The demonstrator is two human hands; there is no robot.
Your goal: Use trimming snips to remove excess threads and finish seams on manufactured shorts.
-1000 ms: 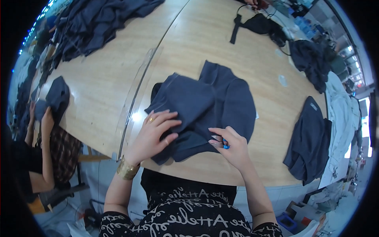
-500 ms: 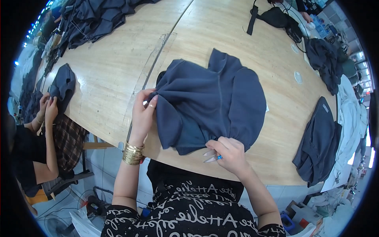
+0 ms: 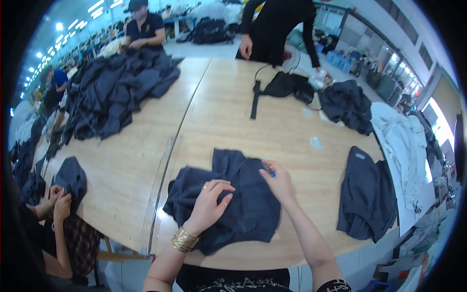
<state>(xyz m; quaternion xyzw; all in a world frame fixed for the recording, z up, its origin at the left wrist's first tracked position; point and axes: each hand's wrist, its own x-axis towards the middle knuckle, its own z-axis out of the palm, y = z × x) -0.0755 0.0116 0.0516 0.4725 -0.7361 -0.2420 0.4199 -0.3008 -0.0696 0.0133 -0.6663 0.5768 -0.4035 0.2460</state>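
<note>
A dark blue-grey garment (image 3: 248, 204) lies bunched on the wooden table in front of me, its folds loose on the left and flatter on the right. My left hand (image 3: 211, 204) rests over the middle of it, palm down, thumb and fingers apart. At the garment's upper right edge, my right hand (image 3: 278, 181) has thumb and fingertips closed on the cloth. A small blue piece (image 3: 272, 174) shows at the right fingers; the rest of it is hidden by the hand.
A large heap of dark cloth (image 3: 116, 87) covers the far left. Another dark garment (image 3: 367, 194) lies at the right, beside pale cloth (image 3: 401, 151). Black straps and cups (image 3: 287, 86) lie farther back. A co-worker's hands (image 3: 58, 197) handle cloth at left; another person (image 3: 277, 29) stands opposite.
The view has tilted up, showing more of the far table. My left hand has left the garment's left edge for its middle; my right hand went from the near edge to the far right edge.
</note>
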